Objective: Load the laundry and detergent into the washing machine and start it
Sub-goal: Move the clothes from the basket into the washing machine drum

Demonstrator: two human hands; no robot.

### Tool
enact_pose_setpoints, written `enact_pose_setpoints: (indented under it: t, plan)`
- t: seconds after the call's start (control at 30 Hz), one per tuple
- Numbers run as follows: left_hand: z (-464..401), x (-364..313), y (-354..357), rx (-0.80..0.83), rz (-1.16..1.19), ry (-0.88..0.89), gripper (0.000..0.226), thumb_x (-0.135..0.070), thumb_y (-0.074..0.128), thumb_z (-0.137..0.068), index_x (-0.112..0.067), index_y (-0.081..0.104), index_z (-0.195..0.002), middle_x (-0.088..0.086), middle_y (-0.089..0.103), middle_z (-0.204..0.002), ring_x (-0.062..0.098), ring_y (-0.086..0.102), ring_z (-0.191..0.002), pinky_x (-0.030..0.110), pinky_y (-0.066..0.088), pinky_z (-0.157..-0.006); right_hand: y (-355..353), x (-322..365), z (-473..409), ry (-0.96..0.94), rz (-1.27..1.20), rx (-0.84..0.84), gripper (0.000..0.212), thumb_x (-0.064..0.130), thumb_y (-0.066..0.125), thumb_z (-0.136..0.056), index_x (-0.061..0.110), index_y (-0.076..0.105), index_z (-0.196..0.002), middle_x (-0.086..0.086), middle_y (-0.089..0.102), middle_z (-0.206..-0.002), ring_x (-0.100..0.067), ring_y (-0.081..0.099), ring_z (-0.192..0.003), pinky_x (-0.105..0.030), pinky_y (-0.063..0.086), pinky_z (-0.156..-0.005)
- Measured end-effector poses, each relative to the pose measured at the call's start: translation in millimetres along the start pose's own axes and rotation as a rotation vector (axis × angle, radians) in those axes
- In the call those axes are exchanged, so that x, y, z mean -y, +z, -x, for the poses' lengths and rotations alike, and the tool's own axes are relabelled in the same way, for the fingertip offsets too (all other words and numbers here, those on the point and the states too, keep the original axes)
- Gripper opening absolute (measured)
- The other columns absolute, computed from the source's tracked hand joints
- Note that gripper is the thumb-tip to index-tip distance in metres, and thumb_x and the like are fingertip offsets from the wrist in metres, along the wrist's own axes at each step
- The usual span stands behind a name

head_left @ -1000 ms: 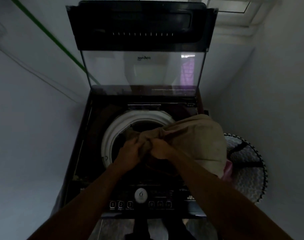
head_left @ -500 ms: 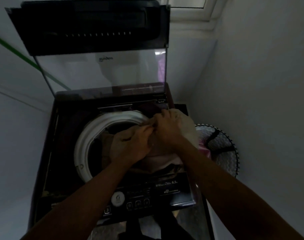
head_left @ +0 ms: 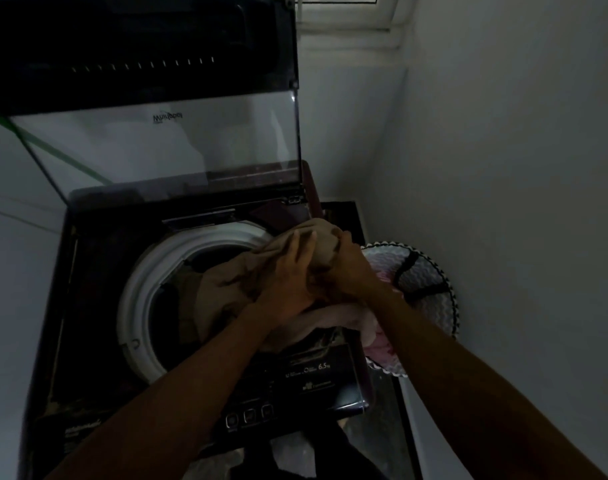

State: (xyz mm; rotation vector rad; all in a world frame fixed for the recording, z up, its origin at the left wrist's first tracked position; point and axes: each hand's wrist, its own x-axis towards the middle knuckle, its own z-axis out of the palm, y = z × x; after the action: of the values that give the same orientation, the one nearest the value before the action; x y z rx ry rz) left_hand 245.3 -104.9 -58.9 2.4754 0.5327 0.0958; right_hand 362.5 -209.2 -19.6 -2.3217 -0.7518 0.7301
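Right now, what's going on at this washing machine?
A person is loading laundry. Both hands, the left hand and right hand, grip a tan cloth bunched over the right rim of the drum opening; part already hangs inside. The lid stands open. A patterned laundry basket sits beside the washer, on its right.

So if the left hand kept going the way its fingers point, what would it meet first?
The left hand already rests on the tan cloth; past that bunch, probably the washer's back right corner, though depth is unclear.
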Motion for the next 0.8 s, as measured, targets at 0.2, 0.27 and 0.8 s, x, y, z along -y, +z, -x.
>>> enact_pose_setpoints:
  t: [0.2,0.27,0.8]
  plan:
    - [3.1,-3.7,-20.3,-0.065,0.259,-0.093,0.089,-0.029,0.059,-0.087,-0.020,0.001,-0.154,0.010,0.019,-0.159,0.025,0.028,-0.144,0.031,0.025,-0.117,9.5,43.7,0.0,-0.230,0.102,-0.113,0.043,0.009,0.057,-0.077,0.006,0.055,-0.119,-0.013,0.062,-0.115,-0.029,0.058,-0.106,-0.039,0.047,-0.090]
    - [6.0,8.9,-31.2,-0.123,0.260,-0.122,0.101,-0.007,0.067,-0.081,-0.034,0.001,-0.153,0.007,0.025,-0.157,0.026,0.032,-0.141,0.040,0.031,-0.116,12.7,65.7,-0.1,-0.277,0.036,-0.096,0.030,0.003,0.056,-0.073,0.006,0.056,-0.103,-0.009,0.062,-0.101,-0.024,0.058,-0.092,-0.035,0.046,-0.078]
    - [87.3,132.0,-94.6,-0.310,0.074,-0.349,0.059,-0.013,0.058,-0.089,-0.034,0.039,-0.141,0.002,0.041,-0.145,0.020,0.043,-0.127,0.041,0.041,-0.106,136.8,155.5,7.7,-0.236,-0.022,0.228,0.050,0.023,0.067,-0.076,0.016,0.052,-0.123,-0.008,0.060,-0.116,-0.026,0.058,-0.109,-0.040,0.049,-0.094]
